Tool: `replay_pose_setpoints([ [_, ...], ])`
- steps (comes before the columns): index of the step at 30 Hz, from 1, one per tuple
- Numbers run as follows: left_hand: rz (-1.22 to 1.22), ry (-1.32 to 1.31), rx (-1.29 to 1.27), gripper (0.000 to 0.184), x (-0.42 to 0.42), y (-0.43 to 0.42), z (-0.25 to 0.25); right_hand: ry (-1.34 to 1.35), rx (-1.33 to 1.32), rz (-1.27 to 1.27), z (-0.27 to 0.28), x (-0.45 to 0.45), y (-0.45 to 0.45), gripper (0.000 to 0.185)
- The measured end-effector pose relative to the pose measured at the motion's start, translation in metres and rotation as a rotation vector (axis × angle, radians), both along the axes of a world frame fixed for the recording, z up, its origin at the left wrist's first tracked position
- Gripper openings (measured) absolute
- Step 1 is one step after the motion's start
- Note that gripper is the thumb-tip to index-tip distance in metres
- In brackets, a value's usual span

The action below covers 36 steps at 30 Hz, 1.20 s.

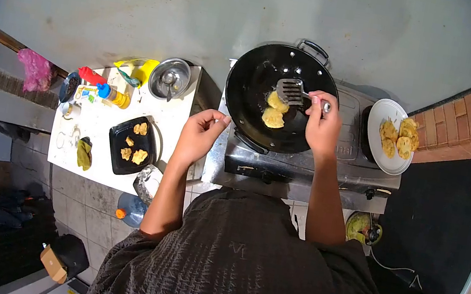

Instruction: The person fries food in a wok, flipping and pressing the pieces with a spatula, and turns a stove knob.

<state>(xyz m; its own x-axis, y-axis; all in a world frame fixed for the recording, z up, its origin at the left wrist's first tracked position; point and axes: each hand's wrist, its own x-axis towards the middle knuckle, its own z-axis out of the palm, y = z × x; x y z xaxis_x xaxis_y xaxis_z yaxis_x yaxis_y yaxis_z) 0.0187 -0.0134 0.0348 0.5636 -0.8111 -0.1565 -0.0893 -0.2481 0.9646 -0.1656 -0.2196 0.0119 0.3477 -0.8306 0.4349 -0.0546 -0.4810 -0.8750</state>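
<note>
My right hand [323,124] is closed round the handle of a slotted metal spatula [292,91] over the right side of a black wok [252,82]. The spatula's blade touches or overlaps the upper of two yellow fried pieces [273,118] lying in the wok. My left hand [202,134] hangs just left of the wok's lower rim, thumb and forefinger pressed together; whatever they may hold is too small to make out. The wok rests on a metal gas stove [335,178].
Right of the wok, a white plate [376,135] holds several fried pieces. On the white table [96,152] at left are a black tray [117,153] with more pieces, a steel bowl [181,71] with a ladle, bottles and a green cloth [84,154]. A brick ledge [465,134] borders the right.
</note>
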Motion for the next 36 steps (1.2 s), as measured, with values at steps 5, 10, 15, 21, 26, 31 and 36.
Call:
replay_pose_setpoints([
  [5, -0.016, -0.013, -0.015, 0.018, 0.004, 0.001, -0.007, -0.100, -0.043, 0.009, -0.009, 0.002, -0.011, 0.010],
  [10, -0.013, -0.013, -0.015, 0.018, 0.003, 0.001, -0.006, -0.053, 0.014, -0.006, -0.003, -0.003, -0.011, 0.010],
  [15, -0.033, -0.004, 0.044, 0.018, 0.004, 0.001, 0.000, -0.101, -0.039, 0.035, -0.002, 0.001, -0.009, 0.010],
  [21, -0.031, -0.019, -0.017, 0.017, 0.005, 0.001, -0.003, -0.082, -0.003, -0.062, 0.012, -0.013, -0.006, 0.012],
  [26, -0.036, -0.019, -0.009, 0.017, 0.004, 0.001, 0.000, -0.112, 0.095, 0.034, 0.021, -0.019, 0.011, 0.011],
  [31, -0.035, -0.011, 0.002, 0.017, 0.006, 0.003, -0.001, -0.041, 0.106, 0.053, 0.005, -0.016, 0.017, 0.011],
  [36, -0.034, -0.004, -0.022, 0.017, 0.003, 0.004, -0.005, 0.012, 0.076, 0.038, 0.005, -0.016, 0.015, 0.012],
])
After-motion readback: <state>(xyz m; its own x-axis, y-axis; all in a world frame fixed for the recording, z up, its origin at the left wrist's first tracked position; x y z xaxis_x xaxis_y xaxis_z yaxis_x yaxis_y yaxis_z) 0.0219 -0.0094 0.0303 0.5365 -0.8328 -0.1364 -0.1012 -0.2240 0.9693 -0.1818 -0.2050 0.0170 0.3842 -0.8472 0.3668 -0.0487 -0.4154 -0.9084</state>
